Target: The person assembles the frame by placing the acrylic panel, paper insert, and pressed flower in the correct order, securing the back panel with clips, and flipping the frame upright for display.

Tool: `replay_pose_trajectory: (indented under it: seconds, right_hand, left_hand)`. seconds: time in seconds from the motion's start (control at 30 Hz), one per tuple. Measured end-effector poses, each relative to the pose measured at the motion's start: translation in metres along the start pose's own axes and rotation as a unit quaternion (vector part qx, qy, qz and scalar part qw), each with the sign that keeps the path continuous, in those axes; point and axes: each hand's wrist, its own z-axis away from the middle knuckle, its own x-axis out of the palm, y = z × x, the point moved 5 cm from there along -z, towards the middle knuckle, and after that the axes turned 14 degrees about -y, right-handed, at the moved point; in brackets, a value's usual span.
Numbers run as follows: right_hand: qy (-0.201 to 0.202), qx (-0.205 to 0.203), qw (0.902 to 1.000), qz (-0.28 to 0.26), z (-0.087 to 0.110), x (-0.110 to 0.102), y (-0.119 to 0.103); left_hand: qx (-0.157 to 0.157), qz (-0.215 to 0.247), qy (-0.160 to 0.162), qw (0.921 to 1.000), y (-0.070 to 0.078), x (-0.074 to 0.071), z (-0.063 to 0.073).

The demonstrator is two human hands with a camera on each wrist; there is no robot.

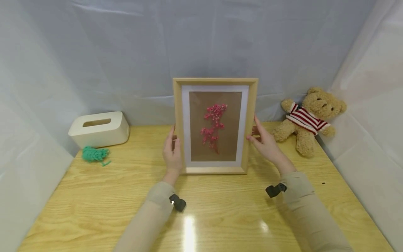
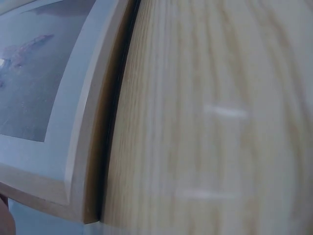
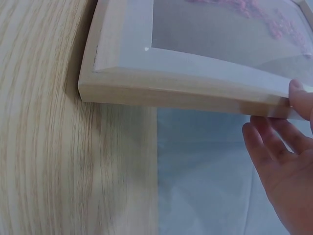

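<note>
An upright picture frame [image 1: 215, 170] of light wood, with a white mat, shows pink flowers on a brown ground. Its lower edge is right at the wooden tabletop. My left hand [image 1: 172, 155] holds its left side; the left wrist view catches only a sliver of that hand beside the frame's edge [image 2: 78, 161]. On the opposite side, my right hand [image 1: 266, 145] grips the frame, and in the right wrist view its thumb [image 3: 299, 99] lies over the front while the fingers [image 3: 264, 142] reach the side and behind. The back of the frame is hidden.
A white tissue box [image 1: 102, 136] stands at the back left of the table [image 1: 104, 206], with green yarn [image 1: 94, 154] in front of it. At the back right, a teddy bear [image 1: 306, 119] in a striped sweater leans by the white side sheet. A grey sheet [image 1: 126, 59] hangs behind.
</note>
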Motion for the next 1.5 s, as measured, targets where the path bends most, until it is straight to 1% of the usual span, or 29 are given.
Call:
replay_pose_trajectory:
  seconds: [0.13,0.27,0.33,0.47,0.57,0.6,0.7,0.77,0.83,0.97,1.13,1.3,1.37,1.5]
  right_hand:
    - [0.008,0.006,0.9999,-0.005,0.001,-0.001,-0.001]
    - [0.007,0.02,0.9998,-0.006,0.001,-0.001,0.002]
    - [0.004,0.018,0.9998,-0.001,0.001,-0.001,0.004]
    - [0.009,0.007,0.9998,0.014,0.0,0.001,0.025]
    - [0.012,-0.005,0.9997,0.022,-0.002,0.001,0.041]
    - [0.012,-0.009,0.9996,0.023,-0.002,0.002,0.043]
    - [0.008,-0.018,0.9997,0.016,-0.001,0.002,0.046]
    - [0.005,-0.019,0.9998,0.01,0.0,0.003,0.047]
    - [0.001,-0.019,0.9998,0.009,0.001,0.003,0.047]
    - [-0.003,-0.022,0.9996,0.019,0.002,0.003,0.045]
    - [-0.003,-0.035,0.9993,0.014,0.001,0.002,0.044]
    - [-0.015,-0.018,0.9997,0.009,0.0,0.003,0.045]
    - [-0.021,-0.011,0.9997,0.009,0.0,0.004,0.044]
    - [-0.014,-0.013,0.9998,0.0,0.002,0.002,0.043]
  left_hand:
    - [-0.009,0.002,-0.009,0.9999,-0.001,0.0,0.0]
    - [-0.013,-0.004,-0.018,0.9997,-0.001,0.0,0.0]
    - [-0.016,-0.002,-0.02,0.9997,-0.001,0.0,0.001]
    - [-0.021,0.008,-0.02,0.9995,-0.002,-0.001,0.003]
    - [-0.012,0.019,-0.017,0.9996,-0.003,-0.002,0.004]
    - [-0.007,0.022,-0.015,0.9996,-0.003,-0.003,0.004]
    - [0.012,0.039,-0.015,0.9991,-0.002,-0.005,0.003]
    - [0.022,0.042,-0.012,0.9988,-0.001,-0.007,0.004]
    - [0.025,0.041,-0.008,0.9988,0.0,-0.009,0.005]
    - [0.026,0.023,-0.003,0.9994,0.003,-0.013,0.006]
    - [0.017,0.025,-0.015,0.9994,0.004,-0.016,0.005]
    - [-0.015,0.038,-0.03,0.9987,-0.003,-0.017,0.006]
    - [-0.027,0.051,-0.034,0.9978,-0.005,-0.018,0.006]
    - [-0.032,0.07,-0.04,0.9963,-0.01,-0.022,0.004]
